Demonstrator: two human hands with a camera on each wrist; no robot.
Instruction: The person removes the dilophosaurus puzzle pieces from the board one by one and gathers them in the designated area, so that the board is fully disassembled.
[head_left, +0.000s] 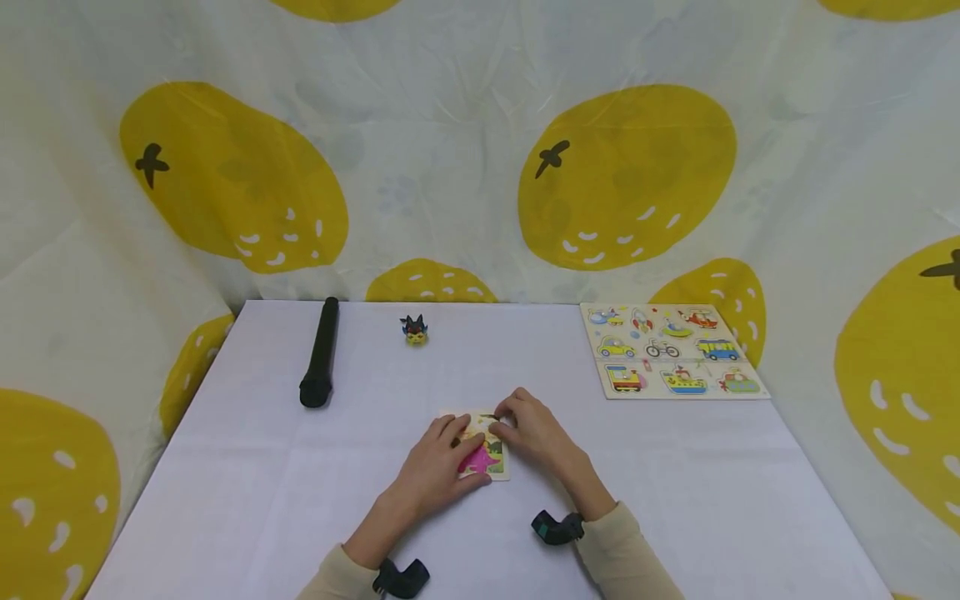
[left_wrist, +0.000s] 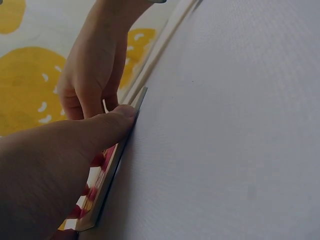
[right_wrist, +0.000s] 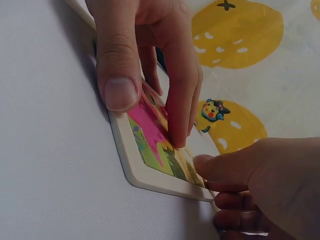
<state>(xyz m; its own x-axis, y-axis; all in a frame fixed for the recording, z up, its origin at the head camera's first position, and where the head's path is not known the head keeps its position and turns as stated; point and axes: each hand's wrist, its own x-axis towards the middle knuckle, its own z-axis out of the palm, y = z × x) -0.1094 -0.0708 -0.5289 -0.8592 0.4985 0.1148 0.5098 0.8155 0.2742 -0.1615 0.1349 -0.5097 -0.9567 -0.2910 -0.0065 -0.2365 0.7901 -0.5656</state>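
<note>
A small picture puzzle in a pale frame (head_left: 505, 460), with a bright pink figure on it, lies on the white table. My left hand (head_left: 429, 468) rests over its left side. In the right wrist view the left thumb (right_wrist: 121, 92) presses the near border, and other fingertips come down on the picture. My right hand (head_left: 534, 427) is at the upper right corner. Its thumb (right_wrist: 220, 172) touches the picture there while its fingers curl at the edge, holding that corner. Whether a loose piece is between them is hidden.
A black microphone (head_left: 322, 354) lies at the back left of the table. A small horned figurine (head_left: 415, 332) stands to its right. At the back right is a larger vehicle puzzle board (head_left: 654, 385). A curtain printed with yellow fruit hangs behind the table.
</note>
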